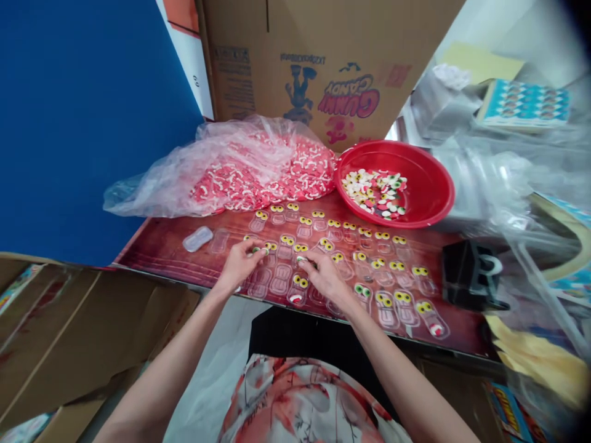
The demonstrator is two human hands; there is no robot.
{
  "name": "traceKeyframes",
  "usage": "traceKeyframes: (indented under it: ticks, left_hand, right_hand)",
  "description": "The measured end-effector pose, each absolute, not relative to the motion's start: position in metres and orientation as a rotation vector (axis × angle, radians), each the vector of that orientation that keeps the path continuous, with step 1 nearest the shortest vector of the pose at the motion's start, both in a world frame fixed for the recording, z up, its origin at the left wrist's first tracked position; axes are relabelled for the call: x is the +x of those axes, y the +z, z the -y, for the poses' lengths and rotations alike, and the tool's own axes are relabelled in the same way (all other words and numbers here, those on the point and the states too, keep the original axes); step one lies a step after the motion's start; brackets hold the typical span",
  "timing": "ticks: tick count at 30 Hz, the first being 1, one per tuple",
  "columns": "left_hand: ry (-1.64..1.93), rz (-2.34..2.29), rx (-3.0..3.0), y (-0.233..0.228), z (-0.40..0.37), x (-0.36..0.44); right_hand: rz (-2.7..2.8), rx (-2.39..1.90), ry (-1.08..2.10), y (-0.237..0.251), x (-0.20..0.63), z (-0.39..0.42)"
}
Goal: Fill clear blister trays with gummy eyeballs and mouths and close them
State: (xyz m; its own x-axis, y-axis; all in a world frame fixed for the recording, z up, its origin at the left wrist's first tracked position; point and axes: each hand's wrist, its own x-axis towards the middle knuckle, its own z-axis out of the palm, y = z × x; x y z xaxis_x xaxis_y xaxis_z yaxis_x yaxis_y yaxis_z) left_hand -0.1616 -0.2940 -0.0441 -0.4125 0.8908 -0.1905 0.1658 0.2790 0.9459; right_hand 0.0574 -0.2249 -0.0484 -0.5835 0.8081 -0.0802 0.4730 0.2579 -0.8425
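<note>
Rows of small clear plastic trays point(369, 271) cover the red-brown table point(161, 246); most hold two yellow eye-shaped gummies. My left hand point(240, 264) pinches a small candy with green on it over a tray at the left end of the rows. My right hand point(323, 275) presses a small white-and-green candy against a tray in the middle. A tray below my right hand point(298, 289) has eyes and a red-white piece in it. Some trays between my hands point(279, 280) are bare.
A red bowl point(429, 184) of mixed gummies stands at the back right. A clear bag point(240, 169) of red-white candies lies at the back left. A Gummy Candy carton point(323, 61) stands behind. A black object point(471, 274) is at right, open cardboard boxes point(83, 332) at left.
</note>
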Motion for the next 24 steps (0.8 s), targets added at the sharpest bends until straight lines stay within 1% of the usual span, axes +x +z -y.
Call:
traceKeyframes:
  ticks: [3, 8, 18, 21, 24]
  left_hand:
    - [1.181, -1.815, 0.945, -0.043, 0.313, -0.176]
    - [0.998, -1.818, 1.019, -0.045, 0.333, -0.168]
    - [0.793, -1.826, 1.434, -0.062, 0.310, -0.122]
    - [0.757, -1.894, 1.527, -0.066, 0.310, -0.120]
    - [0.798, -1.951, 1.541, -0.068, 0.313, -0.119]
  right_hand:
    - [2.292, -1.178, 1.234, -0.042, 0.042, 0.230]
    - [2.447, -1.251, 1.247, -0.037, 0.027, 0.241]
    - [2.831, -1.413, 0.911, -0.032, 0.023, 0.244]
    - [2.834, -1.412, 0.821, -0.037, 0.021, 0.245]
    - [2.762, -1.385, 0.798, -0.044, 0.020, 0.245]
